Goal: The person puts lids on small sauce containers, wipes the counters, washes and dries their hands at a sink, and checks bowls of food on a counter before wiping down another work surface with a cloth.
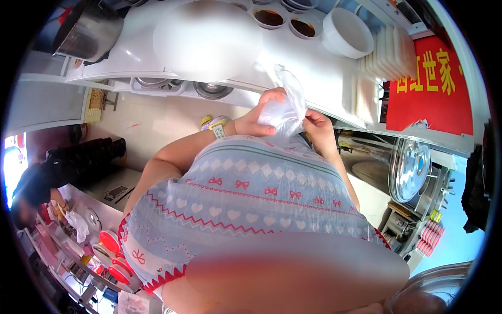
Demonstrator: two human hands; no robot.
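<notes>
A thin clear plastic bag (293, 102) is held in front of the patterned apron, close to the white counter's edge. My left hand (256, 116), with a pale watch on its wrist, is wrapped round a whitish rounded bundle in the bag's left side. What the bundle contains cannot be made out. The fingers of my right hand (318, 125) are pinched on the bag's gathered plastic at its right side. The bag's loose top sticks up towards the counter.
On the white counter (130, 49) stand a metal pot (89, 31), bowls of dark sauce (269, 18), a white tub (348, 32) and stacked pale containers (389, 52). A red sign (429, 89) and round lid (410, 170) are at right. Another person (34, 180) works at far left.
</notes>
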